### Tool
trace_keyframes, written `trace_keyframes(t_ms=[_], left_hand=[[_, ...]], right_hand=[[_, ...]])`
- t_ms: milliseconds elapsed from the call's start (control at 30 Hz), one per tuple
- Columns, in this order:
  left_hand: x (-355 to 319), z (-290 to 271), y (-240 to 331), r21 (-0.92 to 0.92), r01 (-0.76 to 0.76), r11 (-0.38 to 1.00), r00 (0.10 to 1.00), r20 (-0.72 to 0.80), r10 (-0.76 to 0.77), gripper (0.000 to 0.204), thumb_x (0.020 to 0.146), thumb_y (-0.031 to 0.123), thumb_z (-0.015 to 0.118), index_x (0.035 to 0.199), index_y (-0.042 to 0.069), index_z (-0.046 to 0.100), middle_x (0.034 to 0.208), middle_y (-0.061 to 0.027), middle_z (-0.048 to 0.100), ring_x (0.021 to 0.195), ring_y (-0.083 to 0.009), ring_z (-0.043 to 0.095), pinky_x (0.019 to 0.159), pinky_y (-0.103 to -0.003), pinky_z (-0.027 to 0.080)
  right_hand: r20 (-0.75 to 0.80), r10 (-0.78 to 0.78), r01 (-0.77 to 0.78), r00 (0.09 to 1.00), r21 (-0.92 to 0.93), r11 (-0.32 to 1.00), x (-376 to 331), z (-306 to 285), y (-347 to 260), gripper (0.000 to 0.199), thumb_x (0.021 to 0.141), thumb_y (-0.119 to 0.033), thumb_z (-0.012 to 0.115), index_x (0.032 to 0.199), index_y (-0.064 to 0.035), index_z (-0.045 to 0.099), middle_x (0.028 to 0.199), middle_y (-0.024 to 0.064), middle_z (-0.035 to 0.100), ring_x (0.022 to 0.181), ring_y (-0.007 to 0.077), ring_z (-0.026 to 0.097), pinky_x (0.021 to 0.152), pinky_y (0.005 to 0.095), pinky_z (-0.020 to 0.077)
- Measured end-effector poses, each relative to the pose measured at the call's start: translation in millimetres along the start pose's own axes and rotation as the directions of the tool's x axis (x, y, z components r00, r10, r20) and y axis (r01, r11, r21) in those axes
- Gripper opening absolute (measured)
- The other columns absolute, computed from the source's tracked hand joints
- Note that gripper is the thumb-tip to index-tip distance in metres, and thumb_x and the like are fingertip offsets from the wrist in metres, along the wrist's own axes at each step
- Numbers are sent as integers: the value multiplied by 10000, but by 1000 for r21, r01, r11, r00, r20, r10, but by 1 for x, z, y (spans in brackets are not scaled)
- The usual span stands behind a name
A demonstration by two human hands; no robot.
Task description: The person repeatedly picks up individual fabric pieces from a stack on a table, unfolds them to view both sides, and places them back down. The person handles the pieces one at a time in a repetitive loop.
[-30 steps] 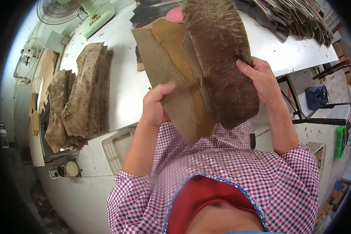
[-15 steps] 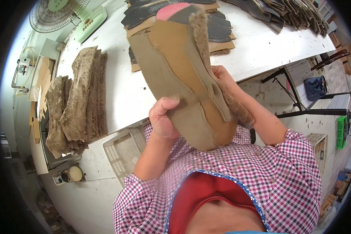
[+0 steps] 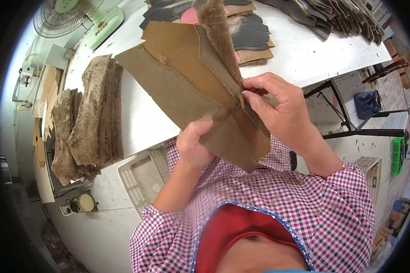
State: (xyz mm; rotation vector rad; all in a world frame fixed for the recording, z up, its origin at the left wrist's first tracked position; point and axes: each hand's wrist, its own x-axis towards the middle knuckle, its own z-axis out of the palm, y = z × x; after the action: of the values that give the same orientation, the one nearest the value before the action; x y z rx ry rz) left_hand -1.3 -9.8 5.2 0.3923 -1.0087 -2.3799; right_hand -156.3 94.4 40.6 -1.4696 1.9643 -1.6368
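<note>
Fan [image 3: 66,18] at your 10 o'clock, fur pile [image 3: 92,118] at 9, crate [image 3: 133,182] at 8. Your left hand [image 3: 193,144] grips the panel [image 3: 187,66] at its 6 o'clock edge, thumb on top; other fingers hidden, can't see their curl. Panel's mid-view, tilted, fur flap [image 3: 221,41] at its 1 o'clock. Your right hand [image 3: 280,107] pinches its 3 o'clock edge, thumb and index nearly together. Dark pile [image 3: 346,22] at 2.
</note>
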Motion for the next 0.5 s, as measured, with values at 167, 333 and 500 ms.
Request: trace_keyframes(t_ms=[167, 333, 500], left_hand=[[-3, 0, 2, 7, -17, 1000, 999, 43, 16, 628, 791, 206, 465, 1332, -101, 374, 1317, -222, 497, 1201, -341, 505, 1058, -434, 373], [-2, -3, -2, 7, 12, 1000, 999, 33, -12, 622, 781, 200, 467, 1321, -100, 391, 1305, -211, 510, 1201, -329, 506, 1055, -427, 375], [-1, -6, -7, 108, -5, 994, 999, 47, -1, 581, 773, 198, 481, 1287, -72, 448, 1271, -167, 528, 1177, -282, 513, 1019, -391, 401]], right_hand=[[172, 127, -150, 977, 129, 980, 4, -13, -3, 182, 850, -48, 648, 1005, 47, 649, 914, 71, 666, 833, 129, 621, 746, 253, 516], [173, 183, -215, 968, 185, 959, 1, -12, -4, 188, 849, -101, 653, 949, 58, 655, 844, 108, 686, 775, 140, 654, 729, 269, 531], [109, 297, -315, 949, 228, 921, -6, -6, -11, 165, 848, -84, 641, 940, 53, 628, 830, 79, 675, 744, 127, 634, 686, 260, 518]])
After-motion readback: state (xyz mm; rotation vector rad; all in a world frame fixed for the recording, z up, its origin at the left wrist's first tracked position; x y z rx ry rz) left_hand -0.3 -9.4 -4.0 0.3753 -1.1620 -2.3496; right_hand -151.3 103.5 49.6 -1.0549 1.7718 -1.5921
